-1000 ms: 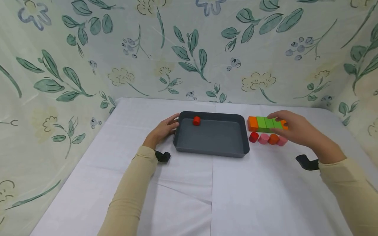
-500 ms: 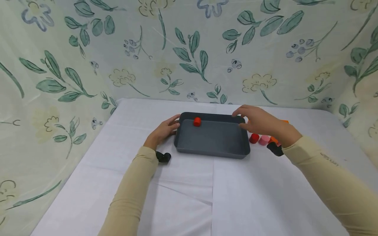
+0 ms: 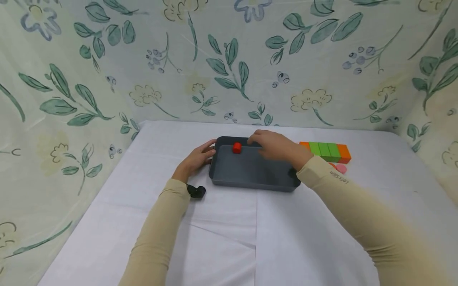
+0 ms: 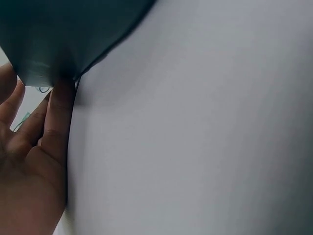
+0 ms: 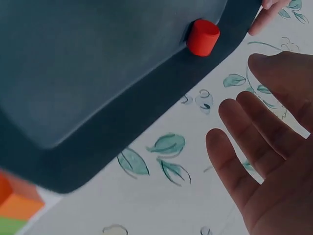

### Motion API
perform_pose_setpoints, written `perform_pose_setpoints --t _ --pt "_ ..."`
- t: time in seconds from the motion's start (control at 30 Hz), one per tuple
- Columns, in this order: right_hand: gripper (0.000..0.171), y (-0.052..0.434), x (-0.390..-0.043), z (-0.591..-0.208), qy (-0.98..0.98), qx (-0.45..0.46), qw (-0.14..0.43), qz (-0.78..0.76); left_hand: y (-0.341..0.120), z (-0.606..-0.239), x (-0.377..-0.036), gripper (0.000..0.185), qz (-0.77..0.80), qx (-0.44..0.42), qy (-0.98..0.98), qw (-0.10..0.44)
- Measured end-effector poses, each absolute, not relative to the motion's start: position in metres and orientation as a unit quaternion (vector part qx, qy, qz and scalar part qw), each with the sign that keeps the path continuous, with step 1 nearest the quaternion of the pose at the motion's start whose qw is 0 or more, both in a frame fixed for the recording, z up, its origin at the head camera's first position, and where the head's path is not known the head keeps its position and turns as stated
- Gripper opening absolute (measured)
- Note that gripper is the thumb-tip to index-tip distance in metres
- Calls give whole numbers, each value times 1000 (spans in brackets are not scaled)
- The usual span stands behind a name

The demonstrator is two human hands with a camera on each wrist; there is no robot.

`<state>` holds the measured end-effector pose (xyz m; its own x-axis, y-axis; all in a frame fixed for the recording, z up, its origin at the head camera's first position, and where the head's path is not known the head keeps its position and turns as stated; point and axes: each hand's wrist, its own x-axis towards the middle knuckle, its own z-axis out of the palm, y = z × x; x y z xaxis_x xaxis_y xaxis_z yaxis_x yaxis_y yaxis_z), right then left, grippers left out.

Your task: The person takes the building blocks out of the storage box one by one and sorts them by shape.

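A dark grey rectangular tray (image 3: 243, 171) lies on the white cloth, with a red cylinder block (image 3: 237, 148) standing inside near its back left corner. My left hand (image 3: 196, 159) rests at the tray's left side, its extended fingers (image 4: 57, 117) against the outer wall. Above the tray's back right part is my right hand (image 3: 277, 147), just right of the red block and apart from it. The right wrist view shows the right fingers (image 5: 244, 127) spread and loosely bent, with nothing between them.
Right of the tray is a row of orange and green blocks (image 3: 325, 151). In front of it a pink cylinder (image 3: 341, 169) shows, while the right forearm hides other cylinders. A leaf-patterned curtain (image 3: 229, 63) hangs behind the table.
My right hand has moved left from above the orange and green blocks to over the tray, close to the red block. My left hand stays at the tray's side.
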<state>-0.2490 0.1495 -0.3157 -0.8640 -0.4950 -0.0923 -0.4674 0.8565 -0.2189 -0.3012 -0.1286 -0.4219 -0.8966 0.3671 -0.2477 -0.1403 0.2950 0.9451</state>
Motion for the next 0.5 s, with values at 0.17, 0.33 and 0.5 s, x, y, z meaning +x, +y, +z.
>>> perform_pose_setpoints --t 0.17,0.33,0.5 --pt "44 128 -261 -328 958 -268 67 -77 -131 -423 -301 56 593 74 773 213" --pt "50 113 -271 -338 954 -291 52 -58 -131 -422 -303 55 593 79 775 206" --pt "50 106 -280 -352 956 -283 67 -39 -130 -425 -304 55 590 80 776 210"
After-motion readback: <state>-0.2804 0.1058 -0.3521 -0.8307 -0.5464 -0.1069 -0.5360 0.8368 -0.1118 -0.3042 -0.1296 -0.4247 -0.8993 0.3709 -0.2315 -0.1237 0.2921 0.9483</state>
